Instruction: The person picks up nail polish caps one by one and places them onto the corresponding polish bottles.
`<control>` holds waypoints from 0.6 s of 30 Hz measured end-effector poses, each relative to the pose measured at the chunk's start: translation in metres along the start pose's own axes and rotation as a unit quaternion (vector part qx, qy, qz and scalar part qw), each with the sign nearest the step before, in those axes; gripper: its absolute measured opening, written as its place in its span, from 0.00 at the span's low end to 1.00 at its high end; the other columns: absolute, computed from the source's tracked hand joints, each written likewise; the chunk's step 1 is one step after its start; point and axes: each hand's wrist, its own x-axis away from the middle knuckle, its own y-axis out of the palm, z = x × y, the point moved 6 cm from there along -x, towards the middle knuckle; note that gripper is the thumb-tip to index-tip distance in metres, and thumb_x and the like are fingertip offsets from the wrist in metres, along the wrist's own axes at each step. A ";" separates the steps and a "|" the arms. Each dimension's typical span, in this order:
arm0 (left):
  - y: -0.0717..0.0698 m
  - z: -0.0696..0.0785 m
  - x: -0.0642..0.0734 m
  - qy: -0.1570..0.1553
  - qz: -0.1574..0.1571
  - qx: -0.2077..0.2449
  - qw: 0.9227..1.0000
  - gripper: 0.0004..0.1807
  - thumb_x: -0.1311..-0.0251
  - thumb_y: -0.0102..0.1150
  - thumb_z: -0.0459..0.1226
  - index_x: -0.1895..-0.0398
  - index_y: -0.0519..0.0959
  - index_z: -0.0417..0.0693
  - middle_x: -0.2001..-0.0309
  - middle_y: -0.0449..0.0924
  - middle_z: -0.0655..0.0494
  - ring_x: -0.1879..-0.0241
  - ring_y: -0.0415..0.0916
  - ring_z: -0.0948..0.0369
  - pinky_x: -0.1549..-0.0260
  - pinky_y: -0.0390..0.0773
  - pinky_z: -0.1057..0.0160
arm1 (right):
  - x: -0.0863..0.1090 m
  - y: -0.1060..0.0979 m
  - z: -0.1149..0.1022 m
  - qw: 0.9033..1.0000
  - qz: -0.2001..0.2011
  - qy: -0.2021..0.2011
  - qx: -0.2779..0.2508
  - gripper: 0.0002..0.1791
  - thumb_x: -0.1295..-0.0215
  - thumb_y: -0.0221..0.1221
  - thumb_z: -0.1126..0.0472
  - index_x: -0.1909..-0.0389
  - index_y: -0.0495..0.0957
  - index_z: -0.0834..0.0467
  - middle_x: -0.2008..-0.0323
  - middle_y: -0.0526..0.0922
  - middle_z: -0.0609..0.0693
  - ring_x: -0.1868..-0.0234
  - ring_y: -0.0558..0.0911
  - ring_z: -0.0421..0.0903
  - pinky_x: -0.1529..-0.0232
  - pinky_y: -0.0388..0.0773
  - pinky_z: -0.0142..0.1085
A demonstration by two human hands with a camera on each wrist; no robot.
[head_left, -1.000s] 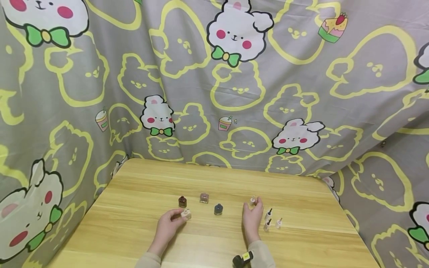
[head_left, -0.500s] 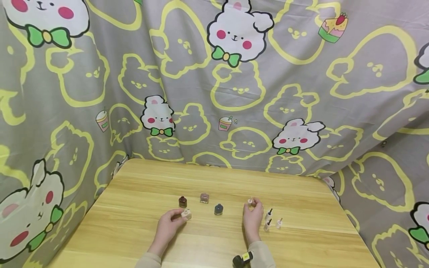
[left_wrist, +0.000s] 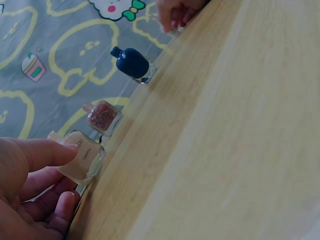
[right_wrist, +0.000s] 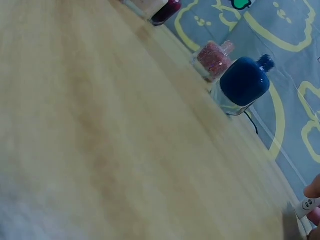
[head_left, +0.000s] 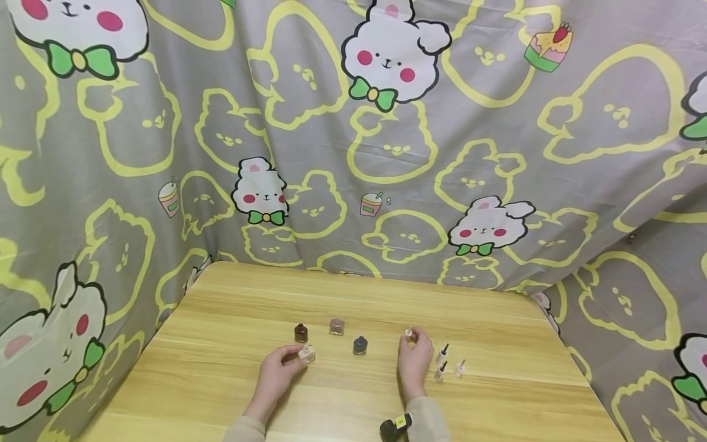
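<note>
My left hand point(head_left: 278, 368) pinches a cream nail polish bottle point(head_left: 307, 353) between thumb and fingers; the bottle point(left_wrist: 82, 159) has no cap on and meets the tabletop. Farther right, my right hand point(head_left: 415, 359) holds a white nail polish cap point(head_left: 409, 332) by its sides, brush end up. The right wrist view catches only the fingertips point(right_wrist: 314, 189) and part of that cap point(right_wrist: 307, 206), low against the table. Between the hands stand uncapped bottles: a dark red one point(head_left: 301, 333), a glittery pink one point(head_left: 336, 326) and a blue one point(head_left: 360, 345).
Right of my right hand, three white caps point(head_left: 443, 354) stand with their brushes up. The wooden table point(head_left: 331, 405) ends at a grey patterned curtain point(head_left: 331, 233) at the back and sides. A black wrist device point(head_left: 394, 426) sits by my right sleeve.
My right hand has shifted slightly to the left along the table with the white cap. The left hand and the cream bottle stay where they were.
</note>
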 end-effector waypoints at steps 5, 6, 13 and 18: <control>0.000 0.001 0.001 0.000 -0.005 -0.004 1.000 0.22 0.49 0.70 0.35 0.50 0.79 0.36 0.49 0.81 0.40 0.55 0.81 0.55 0.57 0.83 0.67 | 0.000 0.001 -0.002 1.000 0.014 -0.014 0.017 0.14 0.42 0.59 0.72 0.54 0.77 0.70 0.58 0.81 0.66 0.54 0.78 0.61 0.50 0.76 0.53; 0.000 0.001 0.001 0.000 -0.005 -0.006 1.000 0.22 0.49 0.70 0.35 0.50 0.79 0.37 0.49 0.81 0.40 0.56 0.81 0.55 0.57 0.83 0.66 | 0.000 0.001 -0.002 1.000 0.015 -0.014 0.018 0.13 0.42 0.60 0.72 0.55 0.77 0.70 0.58 0.81 0.66 0.54 0.78 0.61 0.50 0.76 0.53; -0.001 0.003 0.001 0.003 -0.002 -0.020 1.000 0.21 0.51 0.71 0.34 0.52 0.80 0.37 0.50 0.81 0.40 0.56 0.81 0.55 0.59 0.82 0.69 | -0.001 0.001 0.001 1.000 0.018 -0.010 0.022 0.12 0.42 0.60 0.73 0.57 0.78 0.70 0.59 0.82 0.66 0.53 0.78 0.61 0.48 0.74 0.54; 0.000 0.004 0.001 0.009 -0.004 -0.026 1.000 0.21 0.53 0.72 0.34 0.53 0.82 0.39 0.50 0.81 0.41 0.56 0.80 0.55 0.61 0.80 0.73 | -0.001 0.002 0.000 0.999 0.024 -0.020 0.025 0.10 0.43 0.60 0.74 0.59 0.79 0.70 0.61 0.82 0.66 0.55 0.78 0.62 0.49 0.74 0.55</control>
